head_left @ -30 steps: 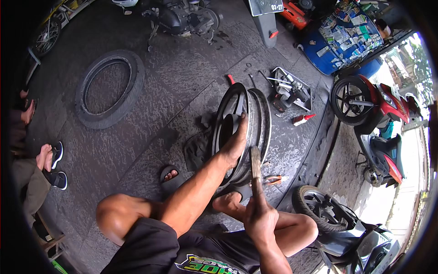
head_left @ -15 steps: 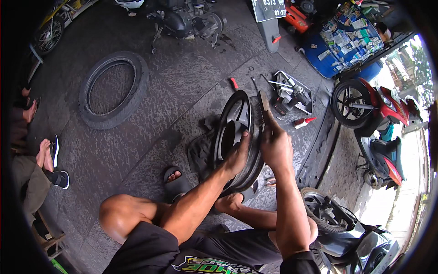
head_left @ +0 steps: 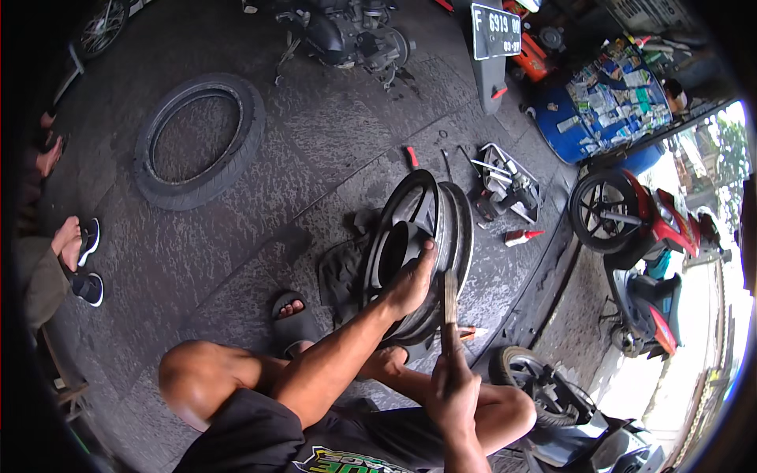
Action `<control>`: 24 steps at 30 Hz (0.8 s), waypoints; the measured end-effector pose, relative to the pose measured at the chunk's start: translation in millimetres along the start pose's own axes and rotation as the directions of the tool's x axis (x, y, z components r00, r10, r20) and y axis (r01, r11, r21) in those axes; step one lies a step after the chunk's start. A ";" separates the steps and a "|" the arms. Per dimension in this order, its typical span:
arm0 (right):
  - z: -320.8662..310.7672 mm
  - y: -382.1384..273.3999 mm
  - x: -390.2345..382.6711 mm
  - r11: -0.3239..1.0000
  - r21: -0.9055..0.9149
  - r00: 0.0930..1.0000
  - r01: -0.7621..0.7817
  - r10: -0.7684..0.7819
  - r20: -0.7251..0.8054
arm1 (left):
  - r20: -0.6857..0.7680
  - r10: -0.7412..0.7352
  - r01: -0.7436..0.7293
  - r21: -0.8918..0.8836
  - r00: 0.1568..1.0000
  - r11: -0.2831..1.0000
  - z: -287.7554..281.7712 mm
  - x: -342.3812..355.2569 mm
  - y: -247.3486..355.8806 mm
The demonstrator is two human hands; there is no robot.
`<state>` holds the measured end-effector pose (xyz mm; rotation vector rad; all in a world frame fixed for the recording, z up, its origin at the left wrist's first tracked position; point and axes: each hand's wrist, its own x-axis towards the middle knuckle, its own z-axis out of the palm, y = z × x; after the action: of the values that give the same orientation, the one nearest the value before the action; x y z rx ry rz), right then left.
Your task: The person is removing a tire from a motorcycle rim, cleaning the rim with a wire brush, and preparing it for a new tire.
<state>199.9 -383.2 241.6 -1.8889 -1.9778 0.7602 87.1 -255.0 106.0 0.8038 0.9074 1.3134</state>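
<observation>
A dark motorcycle wheel rim stands upright in front of me, its tyre off. My left hand is closed on the rim's near side, thumb pointing up along it. In my right hand is a long-handled wire brush, fingers wrapped round its dark handle. The brush head lies against or just beside the near right part of the rim; I cannot tell whether it touches. Some dark cloth or sheet lies on the floor left of the rim.
Beyond the rim lie a tray of tools, a red-handled tool and a red-capped bottle. A loose tyre rests at the left, and an engine sits at the back. Motorcycles stand right. Another person's feet show left.
My right hand has drawn the brush from the rim's far side down toward me. The left hand keeps its hold. The whole view has shifted slightly.
</observation>
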 end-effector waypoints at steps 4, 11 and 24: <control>-7.4 -29.0 110.8 0.988 -0.121 0.995 0.095 -0.096 0.001 | -0.029 0.042 -0.036 0.170 0.999 0.985 -15.2 -16.8 -3.3; -12.6 -6.3 31.3 0.970 -0.120 0.971 0.214 -0.224 -0.079 | -0.197 -0.005 0.033 0.139 0.980 0.990 3.4 -11.1 -28.2; -22.8 -21.9 31.9 0.975 -0.179 0.991 0.130 -0.132 -0.001 | -0.033 0.076 -0.067 0.236 0.997 0.969 -10.3 -58.7 -40.5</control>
<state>191.6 -347.8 268.0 -1.8295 -2.2027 0.5491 93.8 -317.6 70.8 1.0037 1.0901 1.3041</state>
